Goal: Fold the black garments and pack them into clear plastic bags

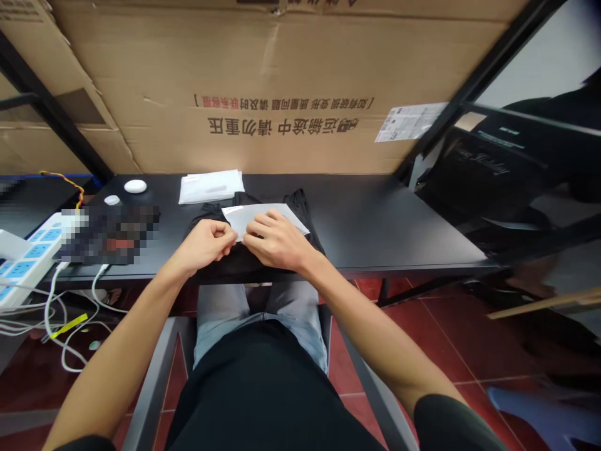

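Note:
A black folded garment lies on the black table in front of me. On it rests a clear plastic bag with a whitish sheen. My left hand is closed in a pinch on the bag's near left edge. My right hand lies curled on the bag just beside it, fingertips pressed to the same edge. The two hands almost touch. The near part of the garment is hidden under my hands.
A stack of white bags lies behind the garment. Two small white round objects sit at the left, near a blurred dark item and a white power strip with cables. A large cardboard box stands behind the table. A black metal rack stands at right.

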